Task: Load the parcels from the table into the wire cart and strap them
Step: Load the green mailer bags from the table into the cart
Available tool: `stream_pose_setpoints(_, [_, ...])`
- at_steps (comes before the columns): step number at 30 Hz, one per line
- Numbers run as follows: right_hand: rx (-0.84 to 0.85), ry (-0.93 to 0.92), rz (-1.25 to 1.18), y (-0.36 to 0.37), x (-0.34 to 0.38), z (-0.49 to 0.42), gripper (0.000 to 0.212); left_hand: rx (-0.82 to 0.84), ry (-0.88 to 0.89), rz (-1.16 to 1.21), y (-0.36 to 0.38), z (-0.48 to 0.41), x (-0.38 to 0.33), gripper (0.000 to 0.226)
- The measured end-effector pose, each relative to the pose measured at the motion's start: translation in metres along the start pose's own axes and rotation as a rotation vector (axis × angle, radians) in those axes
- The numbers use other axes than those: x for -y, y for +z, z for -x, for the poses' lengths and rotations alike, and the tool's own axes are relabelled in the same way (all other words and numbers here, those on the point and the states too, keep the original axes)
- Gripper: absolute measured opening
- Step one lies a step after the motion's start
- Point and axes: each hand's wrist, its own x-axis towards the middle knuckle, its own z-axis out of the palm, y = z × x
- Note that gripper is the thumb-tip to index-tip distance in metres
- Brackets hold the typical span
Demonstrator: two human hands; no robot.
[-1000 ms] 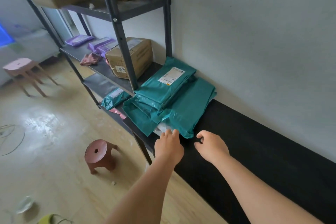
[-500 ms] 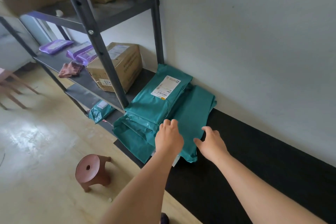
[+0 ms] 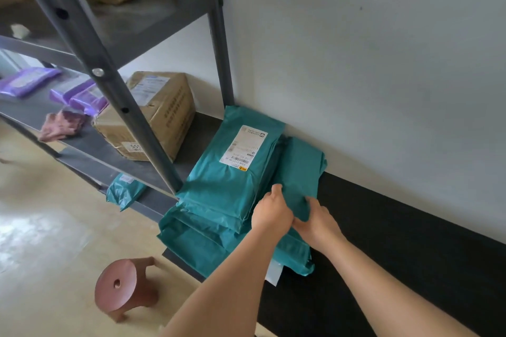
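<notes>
Teal parcels (image 3: 219, 200) lie stacked on the black counter (image 3: 397, 227) against the wall, both hands closing on them.

The left hand (image 3: 271, 213) curls over the unlabelled parcel (image 3: 298, 167) beside the labelled top one (image 3: 232, 172). The right hand (image 3: 317, 223) pinches the same plastic, with its fingertips lost in the fold. The label (image 3: 243, 148) is too small to read, and a white slip (image 3: 273, 272) shows only a corner under the stack. Half a second ago the hands were apart, the right one lying flat. Now they touch and grip.
</notes>
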Motion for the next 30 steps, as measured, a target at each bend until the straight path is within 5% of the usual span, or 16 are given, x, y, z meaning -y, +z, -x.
stream_pose_setpoints(13, [-0.014, 0.084, -0.068, 0.003, -0.009, 0.012, 0.122, 0.102, -0.137, 0.305, 0.003, -0.01, 0.003, 0.054])
stream_pose_setpoints(19, [-0.123, 0.193, 0.063, 0.013, -0.023, 0.027, 0.115, 0.212, -0.145, 0.48, 0.023, -0.005, 0.005, 0.053])
stream_pose_setpoints(30, [-0.304, 0.29, -0.138, 0.005, -0.058, 0.059, 0.09, 0.279, 0.0, 0.27, 0.057, -0.004, 0.006, 0.044])
